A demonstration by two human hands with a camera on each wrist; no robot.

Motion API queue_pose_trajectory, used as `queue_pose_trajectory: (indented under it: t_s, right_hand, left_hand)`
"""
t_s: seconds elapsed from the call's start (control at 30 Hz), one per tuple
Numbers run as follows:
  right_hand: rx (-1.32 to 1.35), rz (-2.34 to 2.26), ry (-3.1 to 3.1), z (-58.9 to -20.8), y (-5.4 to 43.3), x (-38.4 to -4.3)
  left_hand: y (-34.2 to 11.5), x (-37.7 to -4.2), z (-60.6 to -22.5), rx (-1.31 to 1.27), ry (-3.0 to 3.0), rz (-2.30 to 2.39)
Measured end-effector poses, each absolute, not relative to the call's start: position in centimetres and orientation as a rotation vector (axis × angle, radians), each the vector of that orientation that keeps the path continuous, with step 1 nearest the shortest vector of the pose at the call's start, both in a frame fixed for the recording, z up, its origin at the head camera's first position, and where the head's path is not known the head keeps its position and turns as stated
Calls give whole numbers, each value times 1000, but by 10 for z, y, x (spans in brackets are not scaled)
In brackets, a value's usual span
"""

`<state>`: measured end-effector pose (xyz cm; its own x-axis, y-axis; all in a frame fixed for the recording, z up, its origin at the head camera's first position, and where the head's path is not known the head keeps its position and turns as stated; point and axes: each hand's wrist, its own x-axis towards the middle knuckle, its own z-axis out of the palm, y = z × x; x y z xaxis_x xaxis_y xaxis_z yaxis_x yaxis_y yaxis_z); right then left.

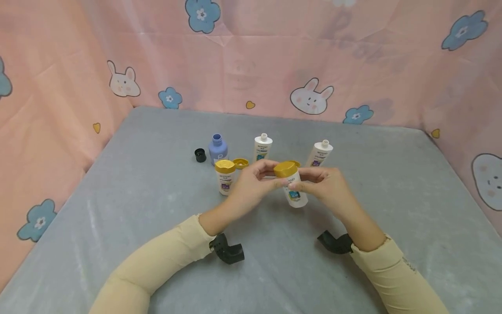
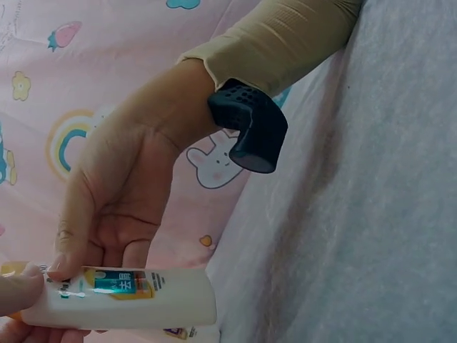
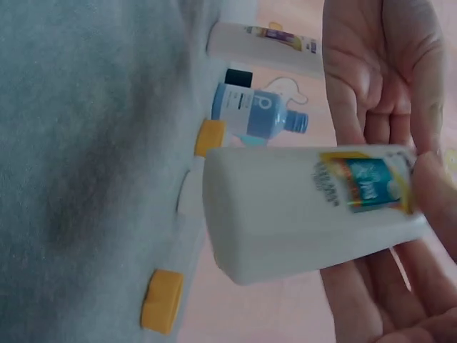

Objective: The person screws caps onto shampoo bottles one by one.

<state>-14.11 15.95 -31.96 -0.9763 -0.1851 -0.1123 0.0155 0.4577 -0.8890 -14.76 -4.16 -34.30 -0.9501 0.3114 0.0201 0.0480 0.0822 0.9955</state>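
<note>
Gold-capped white bottle (image 1: 296, 197) tilted, up off gray surface (image 1: 137, 187), left hand (image 1: 251, 185) and right hand (image 1: 333, 189) both on it.
Fingers (image 1: 306, 188) of each pinch it near the top. Purple-labelled capped bottle (image 1: 225, 183) just beside left hand; beyond, uncapped blue bottle (image 1: 218, 151), black cap (image 1: 200, 155) near it, two uncapped white bottles (image 1: 262, 148).

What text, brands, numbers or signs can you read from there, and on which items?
"p": blue bottle, possibly a logo; its smaller print is unreadable.
Held white bottle: characters on its teal label, too blurred to quote surely.
Gold-capped white bottle on the table: print too small to read.
Two uncapped white bottles: print too small to read.
No number is legible.
</note>
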Motion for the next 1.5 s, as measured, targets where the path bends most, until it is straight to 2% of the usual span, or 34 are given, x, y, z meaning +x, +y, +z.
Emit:
queue_pose_trajectory:
  t_s: [0.53, 1.5]
  right_hand:
    - [-58, -1465, 2546, -332, 166, -153]
    - [-148, -1468, 2570, -338, 167, -157]
  left_hand:
    - [-31, -163, -352, 390, 2231, 1916]
    - [-28, -166, -358, 452, 2226, 1881]
